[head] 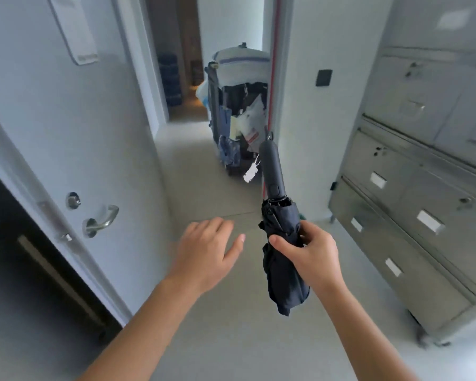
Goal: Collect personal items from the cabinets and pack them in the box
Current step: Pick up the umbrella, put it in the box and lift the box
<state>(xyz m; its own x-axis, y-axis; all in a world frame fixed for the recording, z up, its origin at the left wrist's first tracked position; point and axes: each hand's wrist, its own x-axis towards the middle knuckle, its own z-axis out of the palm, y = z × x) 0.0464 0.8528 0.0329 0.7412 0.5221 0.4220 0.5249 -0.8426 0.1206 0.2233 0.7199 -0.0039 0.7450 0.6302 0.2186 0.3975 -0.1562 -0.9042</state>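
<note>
With the right hand [312, 254] clamping its fingers [279, 241] round a folded dark-navy fabric umbrella [282, 243] and the left hand [208, 251] free, fingers loosely apart, beside grey metal drawer cabinets [412, 204], this looks like the carrying step; next, find the unseen box.

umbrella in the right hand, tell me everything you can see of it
The umbrella is a compact folding one, collapsed, with dark navy fabric bunched loosely round the shaft, unstrapped as far as shows. Its black handle looks like matte plastic, with a push button near the canopy end and a small loop at its tip. A white tag dangles beside the handle. It is held nearly upright, handle pointing up and away, over the grey floor. The right hand grips the fabric mid-length; the left hand is open nearby, not touching it.
</note>
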